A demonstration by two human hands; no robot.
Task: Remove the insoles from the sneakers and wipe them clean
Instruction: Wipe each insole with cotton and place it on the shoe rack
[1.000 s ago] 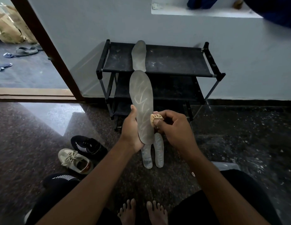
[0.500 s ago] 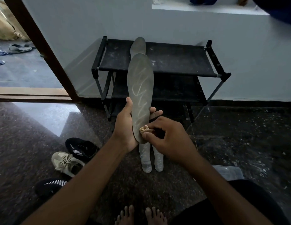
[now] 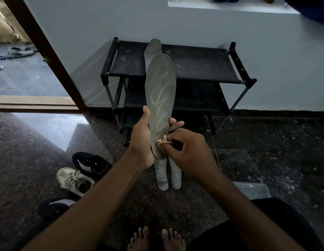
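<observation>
- Since one second ago the right hand (image 3: 190, 154) has carried the cloth (image 3: 162, 142) down from the right edge of the grey insole (image 3: 161, 91) onto its face near the heel end. The insole now stands a little higher in front of the shoe rack (image 3: 193, 69).
- My left hand (image 3: 141, 140) grips the grey insole from the left at its lower part. The thumb lies along the left edge and the fingers are behind, with the fingertips coming out on the right side. The insole stands nearly upright, with the toe end up and far.
- The right hand pinches the small crumpled cloth between thumb and curled fingers and presses it on the insole, just above the heel.
- Light wavy streaks run along the face of the held insole. Whether they are wipe marks or a pattern, I cannot tell.
- Two insoles (image 3: 162, 178) lie side by side on the floor (image 3: 266, 151), just under the hands. A fourth insole (image 3: 154, 48) lies on the top shelf of the rack, partly hidden behind the held one.
- At the near left are a black sneaker (image 3: 90, 164), a beige sneaker (image 3: 74, 181) just beside it, and a second black sneaker (image 3: 56, 205) nearer still. A fourth sneaker I do not see.
- I judge that the removing is done, since four insoles are out, and that the wiping is in the middle. Which of the other three are already clean the view does not show, so at least this heel part is left, perhaps more.
</observation>
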